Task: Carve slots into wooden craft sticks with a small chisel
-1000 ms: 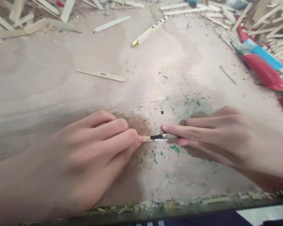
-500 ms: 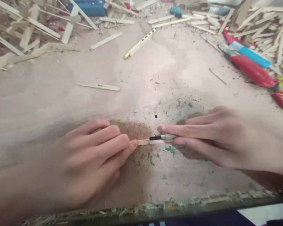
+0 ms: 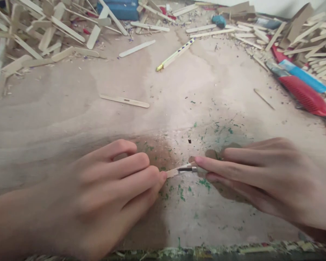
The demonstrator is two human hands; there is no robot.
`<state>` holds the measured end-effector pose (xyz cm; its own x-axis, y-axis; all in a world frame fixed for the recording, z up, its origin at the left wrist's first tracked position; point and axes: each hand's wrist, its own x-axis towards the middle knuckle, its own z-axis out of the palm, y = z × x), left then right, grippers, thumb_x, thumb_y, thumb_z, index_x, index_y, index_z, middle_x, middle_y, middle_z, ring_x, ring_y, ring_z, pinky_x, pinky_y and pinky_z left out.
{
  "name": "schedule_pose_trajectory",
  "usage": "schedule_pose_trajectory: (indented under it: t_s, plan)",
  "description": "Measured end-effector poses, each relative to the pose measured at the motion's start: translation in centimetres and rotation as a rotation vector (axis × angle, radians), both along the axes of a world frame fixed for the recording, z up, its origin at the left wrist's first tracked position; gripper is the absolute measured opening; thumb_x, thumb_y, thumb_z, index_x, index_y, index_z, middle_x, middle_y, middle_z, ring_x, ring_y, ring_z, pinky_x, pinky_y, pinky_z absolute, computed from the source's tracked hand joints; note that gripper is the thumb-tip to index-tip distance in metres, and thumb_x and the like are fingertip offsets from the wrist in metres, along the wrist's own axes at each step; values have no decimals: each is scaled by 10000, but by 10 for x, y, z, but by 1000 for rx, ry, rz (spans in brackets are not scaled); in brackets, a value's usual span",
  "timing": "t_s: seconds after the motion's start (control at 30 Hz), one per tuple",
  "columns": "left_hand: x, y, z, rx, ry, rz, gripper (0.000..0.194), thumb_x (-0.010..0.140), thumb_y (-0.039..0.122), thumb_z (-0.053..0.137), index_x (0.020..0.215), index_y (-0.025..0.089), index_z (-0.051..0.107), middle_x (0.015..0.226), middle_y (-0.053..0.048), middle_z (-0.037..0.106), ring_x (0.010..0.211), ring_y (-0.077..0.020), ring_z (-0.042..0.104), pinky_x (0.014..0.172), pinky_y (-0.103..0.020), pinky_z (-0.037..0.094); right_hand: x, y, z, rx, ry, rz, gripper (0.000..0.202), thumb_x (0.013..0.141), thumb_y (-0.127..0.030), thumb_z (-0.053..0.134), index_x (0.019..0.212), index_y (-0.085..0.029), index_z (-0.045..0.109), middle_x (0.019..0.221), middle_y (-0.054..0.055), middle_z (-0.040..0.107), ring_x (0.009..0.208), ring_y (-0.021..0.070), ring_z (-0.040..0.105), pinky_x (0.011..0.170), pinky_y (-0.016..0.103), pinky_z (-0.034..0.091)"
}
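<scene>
My left hand [image 3: 116,195] pinches a pale wooden stick [image 3: 172,173] against the table, its fingers closed. My right hand [image 3: 258,174] grips a craft knife [image 3: 193,169] between thumb and fingers. The dark blade lies over the stick's right part, between the two hands. Part of the knife's handle is hidden under my right fingers. Green shavings [image 3: 205,183] are scattered around the stick, and a small black piece [image 3: 189,141] lies just beyond it.
Farther off on the table [image 3: 78,105] lie a slotted stick [image 3: 125,101] and a yellow-tipped stick [image 3: 176,54]. Stick piles stand at the back left [image 3: 62,29] and back right [image 3: 315,43]. A red-handled tool [image 3: 305,94] and a light-blue strip [image 3: 302,76] lie at the right.
The view has shifted, so the table objects appear farther right. The stick now tilts up to the right, and the blade lies across it at a different angle. Both hands keep their hold.
</scene>
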<state>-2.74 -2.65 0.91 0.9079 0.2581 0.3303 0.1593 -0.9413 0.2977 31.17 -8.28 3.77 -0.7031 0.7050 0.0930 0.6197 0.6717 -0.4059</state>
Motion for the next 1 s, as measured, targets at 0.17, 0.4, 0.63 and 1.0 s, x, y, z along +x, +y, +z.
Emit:
schedule_pose_trajectory:
  t_s: [0.17, 0.4, 0.63, 1.0]
  plan:
    - [7, 15, 6, 55, 14, 28, 423, 1197, 85, 409, 1019, 193, 777, 994, -17, 807, 907, -202, 704, 897, -410, 541, -6, 3, 6, -62, 3, -13, 318, 1238, -245, 521, 1469, -155, 719, 940, 4, 751, 668, 91, 663, 553, 288, 434]
    - [7, 9, 4, 34, -7, 111, 408, 1219, 124, 384, 1178, 180, 786, 1120, -10, 850, 1040, -194, 763, 971, -373, 586, -15, -1, 7, -182, 67, 8, 322, 1219, -217, 570, 1518, -143, 662, 897, -14, 699, 669, 100, 646, 561, 287, 413]
    - [3, 11, 3, 74, -35, 29, 209, 1208, 214, 584, 1254, 148, 777, 1302, -55, 863, 1287, -266, 788, 1063, -471, 599, -18, -2, 17, -206, 28, -47, 325, 1239, -249, 482, 1480, -200, 694, 860, 3, 683, 651, 130, 646, 548, 320, 413]
    - [4, 4, -11, -7, 42, 97, 493, 1212, 467, 549, 1541, 122, 676, 1672, -146, 687, 1594, -358, 622, 1233, -592, 519, -24, -3, 23, -181, 1, -51, 316, 1217, -183, 483, 1452, -205, 693, 832, 6, 712, 635, 151, 647, 552, 339, 396]
